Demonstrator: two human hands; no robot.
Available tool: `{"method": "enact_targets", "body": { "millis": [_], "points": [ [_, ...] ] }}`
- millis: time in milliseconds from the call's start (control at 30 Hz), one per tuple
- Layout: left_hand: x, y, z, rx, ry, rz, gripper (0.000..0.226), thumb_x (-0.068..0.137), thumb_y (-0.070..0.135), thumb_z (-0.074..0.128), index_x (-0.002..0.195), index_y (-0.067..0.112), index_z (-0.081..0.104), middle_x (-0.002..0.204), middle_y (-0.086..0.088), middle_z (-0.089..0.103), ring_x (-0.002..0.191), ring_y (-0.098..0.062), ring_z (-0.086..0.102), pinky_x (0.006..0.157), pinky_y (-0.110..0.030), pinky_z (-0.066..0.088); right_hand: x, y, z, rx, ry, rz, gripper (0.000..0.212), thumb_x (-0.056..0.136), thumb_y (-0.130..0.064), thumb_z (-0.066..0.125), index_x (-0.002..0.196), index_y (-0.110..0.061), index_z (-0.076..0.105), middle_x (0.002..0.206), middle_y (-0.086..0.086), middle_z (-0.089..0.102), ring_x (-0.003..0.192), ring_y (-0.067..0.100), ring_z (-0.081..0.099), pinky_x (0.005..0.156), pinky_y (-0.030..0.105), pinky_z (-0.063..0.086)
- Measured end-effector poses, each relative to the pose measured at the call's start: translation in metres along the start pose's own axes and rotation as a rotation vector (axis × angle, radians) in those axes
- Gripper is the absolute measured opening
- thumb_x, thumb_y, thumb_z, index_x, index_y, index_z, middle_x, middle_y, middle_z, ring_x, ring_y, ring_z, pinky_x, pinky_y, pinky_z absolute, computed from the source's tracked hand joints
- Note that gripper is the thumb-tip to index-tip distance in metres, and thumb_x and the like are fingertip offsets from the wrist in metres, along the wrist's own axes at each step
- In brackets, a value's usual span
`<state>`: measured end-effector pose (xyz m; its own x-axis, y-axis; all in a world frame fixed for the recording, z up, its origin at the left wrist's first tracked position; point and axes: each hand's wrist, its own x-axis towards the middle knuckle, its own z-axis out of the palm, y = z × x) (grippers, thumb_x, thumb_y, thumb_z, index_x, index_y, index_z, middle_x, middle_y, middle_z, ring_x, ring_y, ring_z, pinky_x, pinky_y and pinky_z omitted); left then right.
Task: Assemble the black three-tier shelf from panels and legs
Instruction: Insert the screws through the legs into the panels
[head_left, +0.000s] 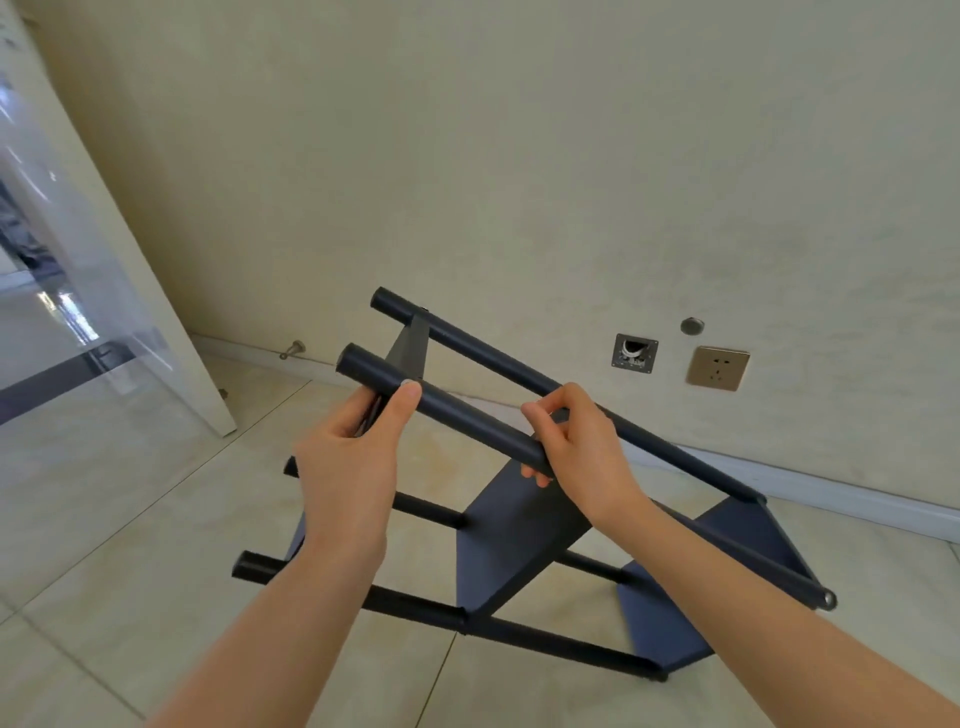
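One leg (467, 421): my right hand (582, 447) grips its lower end, left hand (358, 447) pinches the upper; axis slants up-left between.

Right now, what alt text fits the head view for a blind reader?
Both hands grip a short black leg tube, left hand near its upper end, right hand at its lower end, above a partly built black shelf lying on its side on a tiled floor. A wall socket sits behind.
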<state>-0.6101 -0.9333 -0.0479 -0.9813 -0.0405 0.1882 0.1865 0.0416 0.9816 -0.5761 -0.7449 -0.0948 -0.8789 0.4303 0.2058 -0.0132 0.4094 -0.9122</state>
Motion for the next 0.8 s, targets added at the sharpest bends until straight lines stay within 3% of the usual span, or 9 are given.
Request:
{"method": "enact_targets", "body": {
  "millis": [100,233,367,533,667,800],
  "points": [
    [0.003,-0.020,-0.010,-0.029,-0.029,-0.185,0.012,0.085,0.039,0.075,0.095,0.033,0.077,0.084,0.019,0.075,0.089,-0.002,0.067,0.088,-0.028,0.044,-0.005,0.013,0.008,-0.047,-0.002,0.015,0.015,0.097,-0.043,0.056,0.093,-0.031,0.048,0.064,-0.009,0.070,0.054,0.009,0.067,0.056,0.017,0.053],
    [0.010,-0.046,-0.026,-0.006,-0.132,-0.403,0.015,0.084,0.033,0.078,0.097,0.026,0.075,0.093,0.005,0.078,0.106,-0.018,0.065,0.103,-0.040,0.042,-0.012,0.036,0.016,-0.148,0.003,0.006,0.015,0.095,-0.041,0.057,0.088,-0.035,0.045,0.058,-0.006,0.067,0.053,0.008,0.067,0.054,0.015,0.053],
    [0.020,-0.067,-0.040,0.017,-0.211,-0.551,0.031,0.079,0.016,0.082,0.106,0.013,0.068,0.107,-0.006,0.074,0.109,-0.019,0.062,0.115,-0.042,0.040,-0.019,0.056,0.022,-0.255,-0.040,0.004,0.017,0.095,-0.043,0.057,0.087,-0.038,0.043,0.058,-0.008,0.065,0.054,0.000,0.065,0.050,0.007,0.047],
    [0.020,-0.089,-0.046,0.207,-0.366,-0.588,0.037,0.077,0.013,0.084,0.109,0.009,0.068,0.111,-0.008,0.071,0.112,-0.025,0.064,0.108,-0.039,0.048,-0.027,0.077,0.023,-0.282,-0.074,0.030,0.018,0.094,-0.042,0.058,0.086,-0.040,0.042,0.060,-0.010,0.063,0.054,-0.008,0.062,0.049,0.004,0.043],
    [0.018,-0.105,-0.049,0.475,-0.516,-0.554,0.029,0.073,0.018,0.089,0.098,0.009,0.076,0.101,-0.010,0.074,0.105,-0.025,0.067,0.102,-0.041,0.052,-0.038,0.099,0.026,-0.342,-0.111,0.092,0.018,0.093,-0.044,0.059,0.084,-0.040,0.043,0.064,-0.009,0.064,0.057,-0.004,0.063,0.047,0.010,0.047],
    [0.012,-0.119,-0.045,0.701,-0.657,-0.494,0.019,0.069,0.025,0.093,0.080,0.014,0.081,0.081,-0.002,0.073,0.086,-0.017,0.065,0.070,-0.026,0.048,-0.053,0.123,0.026,-0.372,-0.146,0.124,0.017,0.089,-0.049,0.060,0.085,-0.040,0.045,0.066,-0.005,0.066,0.059,0.009,0.066,0.054,0.026,0.059]
  ]
}}
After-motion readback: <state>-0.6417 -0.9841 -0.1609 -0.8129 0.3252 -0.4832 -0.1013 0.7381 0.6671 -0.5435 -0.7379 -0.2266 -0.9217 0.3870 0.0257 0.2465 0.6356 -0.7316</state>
